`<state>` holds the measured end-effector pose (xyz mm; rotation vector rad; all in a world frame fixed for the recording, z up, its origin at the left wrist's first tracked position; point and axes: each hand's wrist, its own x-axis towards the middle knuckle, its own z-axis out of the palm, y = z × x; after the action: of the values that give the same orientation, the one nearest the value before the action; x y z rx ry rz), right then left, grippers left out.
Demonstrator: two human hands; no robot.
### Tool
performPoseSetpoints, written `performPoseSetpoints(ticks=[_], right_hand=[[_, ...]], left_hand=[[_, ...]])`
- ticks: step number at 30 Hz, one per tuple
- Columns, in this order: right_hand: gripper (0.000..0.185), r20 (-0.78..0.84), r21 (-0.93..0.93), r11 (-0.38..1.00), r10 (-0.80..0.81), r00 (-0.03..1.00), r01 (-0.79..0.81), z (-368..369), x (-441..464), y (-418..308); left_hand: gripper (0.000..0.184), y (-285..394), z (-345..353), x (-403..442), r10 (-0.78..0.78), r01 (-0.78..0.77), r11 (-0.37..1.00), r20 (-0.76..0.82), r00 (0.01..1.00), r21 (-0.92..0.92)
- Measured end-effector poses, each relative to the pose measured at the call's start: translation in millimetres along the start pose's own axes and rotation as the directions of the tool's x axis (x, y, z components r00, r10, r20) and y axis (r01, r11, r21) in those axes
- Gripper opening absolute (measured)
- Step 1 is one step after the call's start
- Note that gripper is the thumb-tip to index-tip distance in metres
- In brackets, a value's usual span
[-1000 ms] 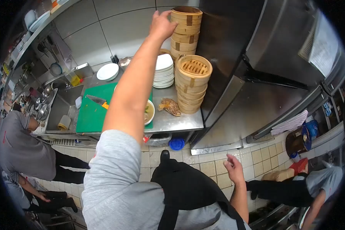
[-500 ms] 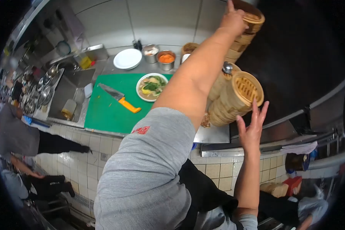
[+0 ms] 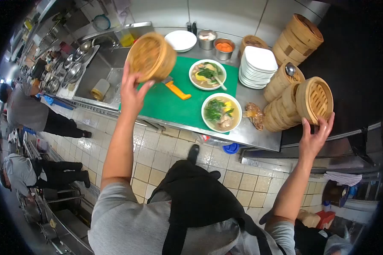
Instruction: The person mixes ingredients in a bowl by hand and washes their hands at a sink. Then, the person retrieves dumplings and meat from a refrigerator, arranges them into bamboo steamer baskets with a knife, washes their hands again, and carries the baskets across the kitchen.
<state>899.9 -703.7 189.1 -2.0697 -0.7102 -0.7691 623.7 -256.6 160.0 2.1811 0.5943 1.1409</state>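
Observation:
My left hand (image 3: 133, 91) grips a round bamboo steamer (image 3: 152, 57), blurred by motion, above the left part of the green cutting board (image 3: 157, 102). My right hand (image 3: 315, 138) has its fingers on the lower rim of another bamboo steamer (image 3: 315, 100), which is tilted at the top of a stack (image 3: 281, 112). Two bowls of soup with greens (image 3: 207, 75) (image 3: 221, 112) stand on the board's right side. A knife with an orange handle (image 3: 178, 90) lies beside them, its blade mostly hidden by the held steamer.
White plates (image 3: 257, 68) are piled near taller steamer stacks (image 3: 298, 39). Metal containers (image 3: 224, 49) and a white bowl (image 3: 181, 41) stand along the wall. A sink (image 3: 108, 80) is at the left. Two people (image 3: 27, 108) are at the far left, another at the lower right.
My left hand has come from the tall stack at the right to the left, now with a steamer in it. My right hand, open before, has taken hold of the top steamer, which has tilted.

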Motion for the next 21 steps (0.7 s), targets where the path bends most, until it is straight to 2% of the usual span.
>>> performPoseSetpoints(ticks=[1, 2, 4, 5, 6, 7, 8, 9, 10, 11, 12, 13, 14, 16, 18, 20, 21], right_hand=[[0.038, 0.002, 0.104, 0.994, 0.028, 1.0, -0.028, 0, -5, -17], [0.038, 0.009, 0.108, 0.994, 0.021, 1.0, -0.022, 4, -14, -33], [0.034, 0.14, 0.369, 0.923, 0.061, 0.988, -0.109, 17, -35, -70], [0.032, 0.165, 0.236, 0.971, -0.088, 0.982, 0.047, 28, -45, -88], [0.034, 0.248, 0.271, 0.962, -0.103, 0.963, 0.033, 43, -60, -114], [0.037, 0.31, 0.269, 0.959, -0.177, 0.934, 0.093, 62, -73, -140], [0.039, 0.356, 0.306, 0.945, -0.227, 0.906, 0.116, 87, -91, -161], [0.041, 0.464, 0.385, 0.923, -0.216, 0.859, 0.023, 113, -110, -182], [0.041, 0.558, 0.369, 0.929, -0.194, 0.807, -0.032, 143, -130, -198], [0.04, 0.611, 0.37, 0.925, -0.169, 0.773, -0.09, 169, -146, -217], [0.039, 0.656, 0.366, 0.919, -0.145, 0.741, -0.144, 196, -159, -232], [0.039, 0.639, 0.363, 0.923, -0.144, 0.756, -0.13, 226, -178, -235], [0.039, 0.649, 0.315, 0.946, -0.156, 0.744, -0.077, 253, -198, -231], [0.039, 0.632, 0.253, 0.967, -0.181, 0.754, 0.021, 289, -207, -235], [0.04, 0.553, 0.225, 0.971, -0.197, 0.809, 0.083, 304, -191, -248], [0.043, 0.713, 0.139, 0.988, -0.149, 0.685, 0.071, 290, -166, -272], [0.043, 0.686, 0.128, 0.988, -0.148, 0.713, 0.082, 284, -144, -282]], left_hand=[[0.032, -27, -13, -24, -0.007, 0.009, 0.999, -0.026, 1.0, 0.048], [0.033, -58, -22, -48, -0.012, 0.017, 0.995, -0.052, 0.999, 0.096], [0.034, -121, -30, -91, -0.071, 0.076, 0.991, -0.046, 0.996, 0.112], [0.034, -124, -38, -98, -0.072, 0.078, 0.99, -0.055, 0.996, 0.113], [0.036, -127, -40, -107, -0.092, 0.082, 0.978, 0.04, 0.995, 0.19], [0.037, -131, -41, -109, -0.116, 0.079, 0.962, 0.131, 0.985, 0.263], [0.037, -141, -40, -107, -0.115, 0.081, 0.962, 0.12, 0.986, 0.26], [0.037, -153, -39, -105, -0.207, 0.172, 0.963, 0.159, 0.965, 0.209], [0.036, -163, -40, -101, -0.291, 0.261, 0.952, 0.206, 0.934, 0.16], [0.036, -166, -46, -93, -0.287, 0.259, 0.954, 0.205, 0.936, 0.153], [0.04, -165, -53, -78, -0.293, 0.195, 0.927, 0.291, 0.911, 0.322], [0.044, -167, -57, -63, -0.3, 0.101, 0.876, 0.37, 0.879, 0.471], [0.057, -171, -58, -55, -0.358, 0.128, 0.862, 0.412, 0.838, 0.49], [0.068, -166, -58, -41, -0.217, 0.04, 0.928, 0.449, 0.867, 0.371], [0.075, -158, -50, -30, -0.114, -0.063, 0.953, 0.544, 0.831, 0.296], [0.077, -157, -35, -28, -0.015, -0.168, 0.956, 0.616, 0.788, 0.239], [0.074, -162, -26, -32, 0.0, -0.197, 0.956, 0.669, 0.743, 0.218]])
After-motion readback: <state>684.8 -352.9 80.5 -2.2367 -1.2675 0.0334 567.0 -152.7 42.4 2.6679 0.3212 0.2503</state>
